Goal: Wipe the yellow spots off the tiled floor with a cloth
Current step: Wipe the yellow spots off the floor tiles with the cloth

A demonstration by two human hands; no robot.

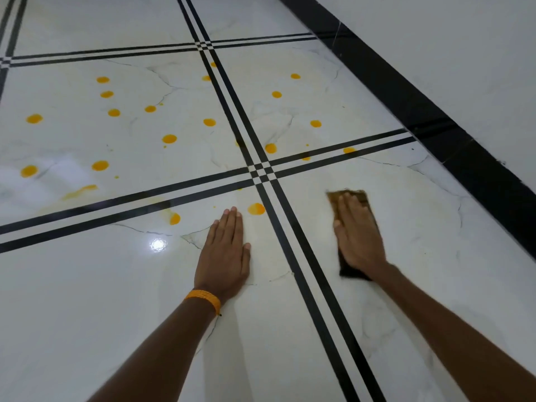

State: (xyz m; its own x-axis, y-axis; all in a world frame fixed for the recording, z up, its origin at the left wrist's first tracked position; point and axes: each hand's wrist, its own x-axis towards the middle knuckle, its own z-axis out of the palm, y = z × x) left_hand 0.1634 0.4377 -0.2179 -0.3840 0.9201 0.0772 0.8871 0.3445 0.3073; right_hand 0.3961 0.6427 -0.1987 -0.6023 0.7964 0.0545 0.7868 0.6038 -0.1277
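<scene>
The white marble-look tiled floor (290, 329) is crossed by double black lines. Several yellow spots (169, 139) dot the tiles ahead, and one yellow spot (256, 208) lies just right of my left fingertips. A smeared yellow streak (79, 191) lies at the left. My left hand (224, 250) lies flat, palm down, on the floor with nothing in it. My right hand (358, 236) presses flat on a brown cloth (352, 195), folded to a long strip, on the tile right of the black lines. The cloth is blurred by motion.
A black skirting band (435, 111) runs diagonally along the right, with a white wall (478, 53) above it. A bright light glare (158, 244) reflects on the tile left of my left hand. An orange band (204, 297) circles my left wrist.
</scene>
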